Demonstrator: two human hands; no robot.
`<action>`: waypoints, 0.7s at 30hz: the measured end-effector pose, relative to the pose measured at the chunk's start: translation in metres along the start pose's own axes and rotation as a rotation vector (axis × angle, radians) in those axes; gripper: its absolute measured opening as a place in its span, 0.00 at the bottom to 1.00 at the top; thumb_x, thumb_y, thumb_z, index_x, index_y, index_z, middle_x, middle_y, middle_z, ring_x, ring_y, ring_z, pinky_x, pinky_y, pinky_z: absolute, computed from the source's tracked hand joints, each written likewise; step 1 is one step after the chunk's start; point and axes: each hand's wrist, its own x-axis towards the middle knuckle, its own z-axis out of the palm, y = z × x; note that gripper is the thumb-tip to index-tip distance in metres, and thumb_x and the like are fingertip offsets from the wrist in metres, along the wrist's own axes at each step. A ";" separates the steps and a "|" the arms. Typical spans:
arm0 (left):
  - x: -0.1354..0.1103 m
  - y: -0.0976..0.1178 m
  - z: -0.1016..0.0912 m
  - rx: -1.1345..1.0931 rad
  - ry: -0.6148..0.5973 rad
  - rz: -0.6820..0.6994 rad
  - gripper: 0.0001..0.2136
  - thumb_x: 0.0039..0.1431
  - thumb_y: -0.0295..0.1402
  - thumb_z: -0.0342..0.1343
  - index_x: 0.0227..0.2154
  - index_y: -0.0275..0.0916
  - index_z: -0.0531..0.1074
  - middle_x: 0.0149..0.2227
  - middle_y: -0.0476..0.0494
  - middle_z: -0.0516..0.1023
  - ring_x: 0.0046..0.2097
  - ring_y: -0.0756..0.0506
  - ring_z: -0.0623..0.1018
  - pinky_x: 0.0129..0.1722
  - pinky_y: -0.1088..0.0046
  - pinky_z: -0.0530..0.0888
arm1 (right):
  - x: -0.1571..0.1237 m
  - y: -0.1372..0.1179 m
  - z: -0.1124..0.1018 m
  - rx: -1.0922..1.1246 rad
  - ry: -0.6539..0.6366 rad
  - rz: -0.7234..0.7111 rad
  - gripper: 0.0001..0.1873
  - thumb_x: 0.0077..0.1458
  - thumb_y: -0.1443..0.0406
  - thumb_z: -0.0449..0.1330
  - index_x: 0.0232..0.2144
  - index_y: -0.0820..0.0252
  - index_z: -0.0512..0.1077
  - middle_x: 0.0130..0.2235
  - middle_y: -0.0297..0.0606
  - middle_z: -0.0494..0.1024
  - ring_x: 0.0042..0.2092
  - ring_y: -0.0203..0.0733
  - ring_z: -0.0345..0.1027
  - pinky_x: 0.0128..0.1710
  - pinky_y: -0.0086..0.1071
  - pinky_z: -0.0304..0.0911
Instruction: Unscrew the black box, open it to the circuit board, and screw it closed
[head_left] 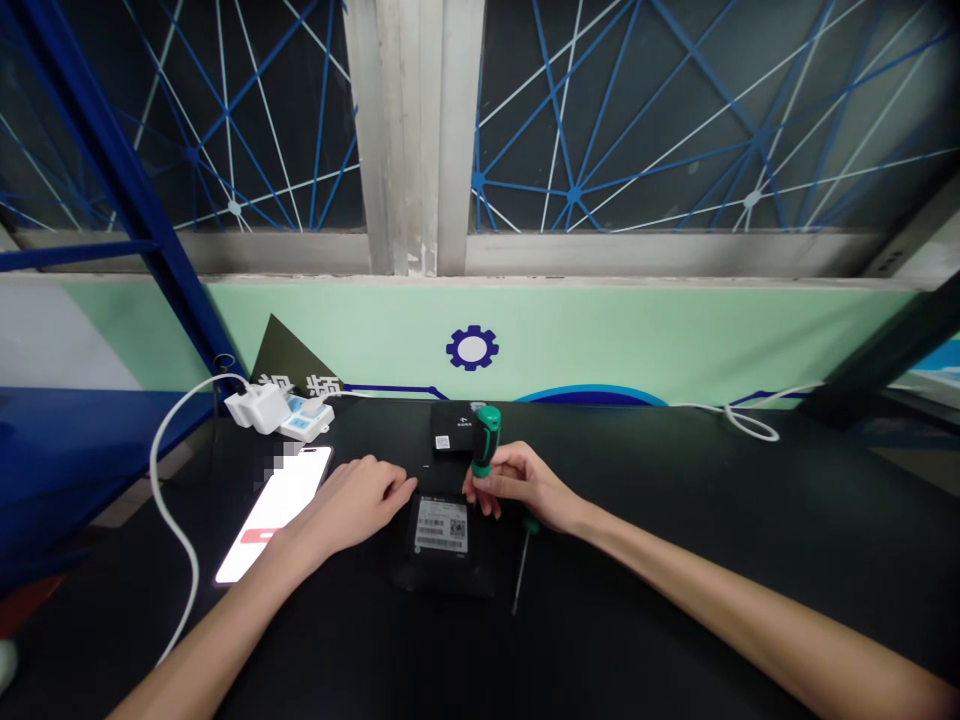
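Note:
A square black box-like device (444, 572) with a white printed label lies on the table in front of me. My right hand (517, 482) pinches a screwdriver (486, 440) with a green and black handle. It stands nearly upright at the device's far right corner, its tip hidden by my fingers. My left hand (367, 500) rests at the far left corner, fingers bent together and tips close to the edge; what they hold, if anything, is hidden. Right of the device lies a second screwdriver (523, 570), its green handle partly behind my right hand.
Behind the screwdriver lies a small black box (450, 428) with a white code sticker. A lit phone (281, 510) is left of my left hand, near a white power strip (306, 418) with a plugged-in charger (262, 408). A white cable (157, 475) loops down the left side.

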 end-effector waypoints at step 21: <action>0.001 0.001 -0.001 0.011 -0.006 -0.012 0.23 0.68 0.45 0.42 0.18 0.40 0.57 0.20 0.49 0.67 0.22 0.48 0.67 0.26 0.69 0.52 | 0.000 -0.001 0.001 0.020 -0.008 -0.029 0.13 0.57 0.59 0.67 0.30 0.65 0.75 0.35 0.46 0.84 0.26 0.33 0.72 0.25 0.24 0.65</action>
